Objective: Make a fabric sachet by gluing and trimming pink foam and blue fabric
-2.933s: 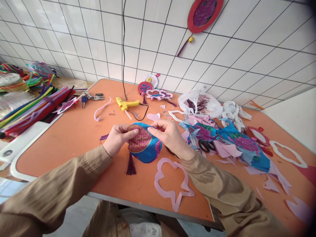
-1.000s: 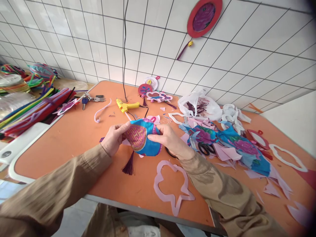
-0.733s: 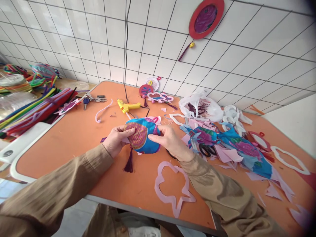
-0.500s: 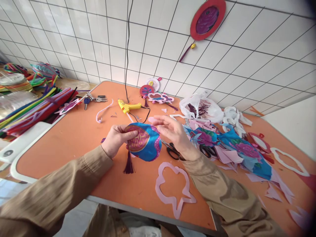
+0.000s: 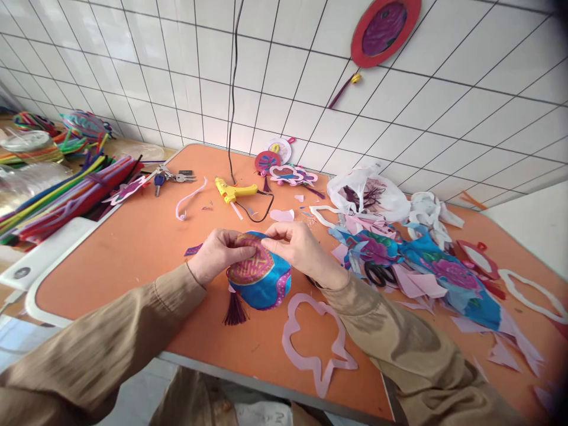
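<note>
Both hands meet over a round cloth ornament (image 5: 265,283) that sits low over the near middle of the orange table (image 5: 133,248), whether resting on it or held just above is not clear. The ornament has a blue satin ground with a pink and gold patterned disc on top. The left hand (image 5: 220,255) is curled shut on the ornament's left rim, thumb lying across the patterned disc and fingers tucked beneath. The right hand (image 5: 296,251) comes in from the other side, and its thumb and forefinger are closed together at the top edge of the disc, almost touching the left fingertips. They seem to pinch the rim itself, though it is too small to tell whether anything else is caught between them. The ornament lies below and toward the person from that pinch. Its long line runs from the pinched top edge down to the dark purple tassel (image 5: 235,310), which hangs off the near left edge and trails on the table. The left hand is the nearer to the tassel. Just right of the ornament, under the right sleeve, lies a pink cut-out frame (image 5: 317,346). A yellow glue gun (image 5: 235,190) rests well beyond the hands, and black scissors (image 5: 377,273) sit among the cloth scraps (image 5: 444,272) to the right.
</note>
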Action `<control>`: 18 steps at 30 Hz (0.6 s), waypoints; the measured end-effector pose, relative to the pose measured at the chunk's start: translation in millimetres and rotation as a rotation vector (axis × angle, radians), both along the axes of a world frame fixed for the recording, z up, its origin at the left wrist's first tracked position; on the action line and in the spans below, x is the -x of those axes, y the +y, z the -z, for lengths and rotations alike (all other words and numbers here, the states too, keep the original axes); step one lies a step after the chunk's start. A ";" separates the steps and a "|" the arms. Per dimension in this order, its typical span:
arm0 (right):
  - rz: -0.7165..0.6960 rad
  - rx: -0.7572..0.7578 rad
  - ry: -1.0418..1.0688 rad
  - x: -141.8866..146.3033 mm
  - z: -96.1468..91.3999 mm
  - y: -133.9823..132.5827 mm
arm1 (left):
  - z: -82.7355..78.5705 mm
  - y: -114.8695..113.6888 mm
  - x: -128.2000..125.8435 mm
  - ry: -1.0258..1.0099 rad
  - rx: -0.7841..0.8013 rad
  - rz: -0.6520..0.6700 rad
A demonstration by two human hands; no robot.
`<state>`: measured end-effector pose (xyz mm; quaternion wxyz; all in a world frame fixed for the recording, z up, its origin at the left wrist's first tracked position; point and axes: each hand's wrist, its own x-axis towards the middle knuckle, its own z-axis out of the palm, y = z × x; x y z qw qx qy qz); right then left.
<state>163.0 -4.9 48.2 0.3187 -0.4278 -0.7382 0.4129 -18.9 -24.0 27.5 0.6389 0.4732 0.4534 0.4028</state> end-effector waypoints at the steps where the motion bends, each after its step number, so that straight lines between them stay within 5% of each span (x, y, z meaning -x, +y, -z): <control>1: 0.005 0.007 0.008 -0.7 0.7 0.2 | 0.9 0.3 0.0 -0.009 0.008 0.002; 18: 0.019 0.082 0.051 -5.9 6.4 1.9 | 8.6 4.4 2.3 -0.019 0.057 -0.013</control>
